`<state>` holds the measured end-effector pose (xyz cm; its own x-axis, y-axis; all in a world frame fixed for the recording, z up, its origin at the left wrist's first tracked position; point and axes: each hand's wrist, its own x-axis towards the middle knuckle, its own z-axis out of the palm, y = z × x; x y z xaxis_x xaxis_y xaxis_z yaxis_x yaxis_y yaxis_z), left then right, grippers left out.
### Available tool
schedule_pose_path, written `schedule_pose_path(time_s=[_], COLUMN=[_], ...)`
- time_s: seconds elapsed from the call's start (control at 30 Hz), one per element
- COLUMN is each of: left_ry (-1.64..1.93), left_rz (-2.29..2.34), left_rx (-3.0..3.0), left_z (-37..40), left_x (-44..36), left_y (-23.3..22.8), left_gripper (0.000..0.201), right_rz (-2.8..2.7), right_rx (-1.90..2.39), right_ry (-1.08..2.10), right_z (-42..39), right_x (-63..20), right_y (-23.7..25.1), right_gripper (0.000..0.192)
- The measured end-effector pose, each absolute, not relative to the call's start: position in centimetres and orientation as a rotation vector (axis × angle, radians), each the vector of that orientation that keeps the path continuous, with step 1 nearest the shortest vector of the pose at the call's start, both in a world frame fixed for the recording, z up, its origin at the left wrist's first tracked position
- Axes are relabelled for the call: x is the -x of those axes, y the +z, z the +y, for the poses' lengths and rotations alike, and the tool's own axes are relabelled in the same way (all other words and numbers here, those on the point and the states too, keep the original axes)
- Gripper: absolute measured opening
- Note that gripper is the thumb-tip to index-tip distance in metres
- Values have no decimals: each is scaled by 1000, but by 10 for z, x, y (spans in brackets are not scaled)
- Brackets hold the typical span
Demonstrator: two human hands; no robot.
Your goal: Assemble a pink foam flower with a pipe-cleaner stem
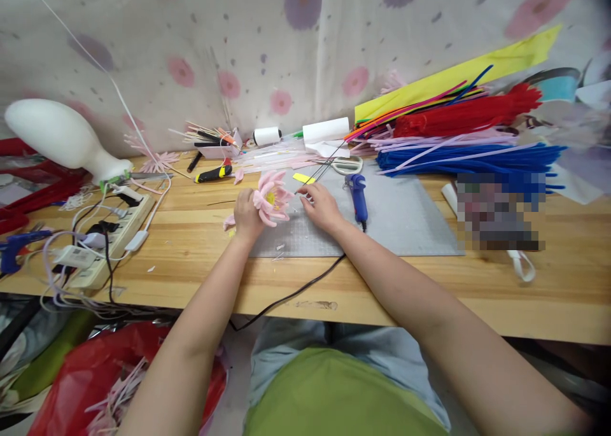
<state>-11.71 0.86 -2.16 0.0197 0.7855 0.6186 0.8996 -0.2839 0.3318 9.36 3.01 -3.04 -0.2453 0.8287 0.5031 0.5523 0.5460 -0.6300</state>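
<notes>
The flower was pink with a yellow centre. The glue gun was blue, the mat grey, the curtain pale with pink and purple spots, the bag red.

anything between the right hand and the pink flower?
Nothing visible. The left hand holds the pink flower over the grey mat; the right hand sits just beside it with only bare mat between them. The blue glue gun lies on the far side of the right hand, out of the way.
</notes>
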Motion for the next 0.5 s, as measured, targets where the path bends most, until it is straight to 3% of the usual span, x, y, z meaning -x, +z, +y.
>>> schedule_pose_path(time_s=[0.27, 0.5], left_ry=[-874, -1167], left_rz=[-1660, -1561], left_rx=[2596, 2610], left_z=[-9, -13], left_x=[127, 122], left_y=[-8, -13], left_gripper=[46, 57], right_rz=[-1805, -1768], right_rx=[1022, 907], right_ry=[593, 432], right_z=[26, 9], right_x=[-83, -79], right_y=[-32, -16], right_gripper=[20, 11])
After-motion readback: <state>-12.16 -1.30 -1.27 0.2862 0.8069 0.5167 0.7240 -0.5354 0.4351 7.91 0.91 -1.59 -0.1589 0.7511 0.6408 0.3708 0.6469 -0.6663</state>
